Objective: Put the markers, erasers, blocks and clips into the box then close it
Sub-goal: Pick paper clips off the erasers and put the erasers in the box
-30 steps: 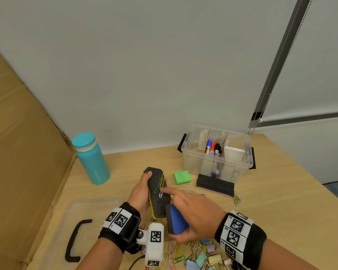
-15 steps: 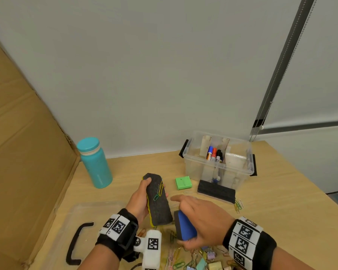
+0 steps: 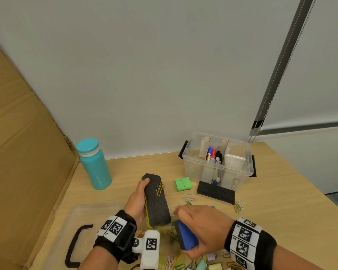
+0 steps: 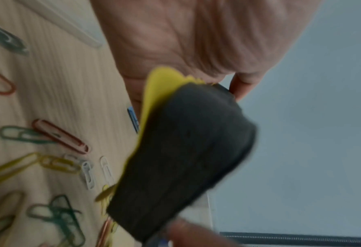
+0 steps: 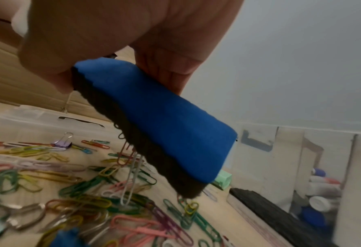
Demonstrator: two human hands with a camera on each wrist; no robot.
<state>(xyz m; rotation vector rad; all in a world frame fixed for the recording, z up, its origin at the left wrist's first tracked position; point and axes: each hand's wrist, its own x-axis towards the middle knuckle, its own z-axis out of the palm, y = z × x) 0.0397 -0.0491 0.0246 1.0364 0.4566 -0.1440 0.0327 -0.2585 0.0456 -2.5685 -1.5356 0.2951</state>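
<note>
My left hand (image 3: 140,199) grips a yellow-backed eraser (image 3: 157,200) (image 4: 181,160), felt side up, with two paper clips (image 3: 159,190) clinging to the felt. My right hand (image 3: 200,228) holds a blue-backed eraser (image 3: 185,237) (image 5: 160,127) low over the table; clips (image 5: 131,168) hang from its felt. The clear box (image 3: 218,168) stands open at the back right with markers (image 3: 213,155) inside. A third eraser (image 3: 216,195) leans against its front. A green block (image 3: 182,184) lies left of the box. Loose paper clips (image 5: 80,192) and binder clips (image 3: 203,264) cover the near table.
The clear lid (image 3: 53,236) with a black handle (image 3: 76,244) lies at the near left. A teal bottle (image 3: 94,164) stands behind it beside a cardboard sheet (image 3: 21,152). A few clips (image 3: 238,206) lie right of the leaning eraser.
My right hand drew back from the yellow-backed eraser toward me and lower, with the blue eraser. The green clip is gone from the felt. My left hand shifted little.
</note>
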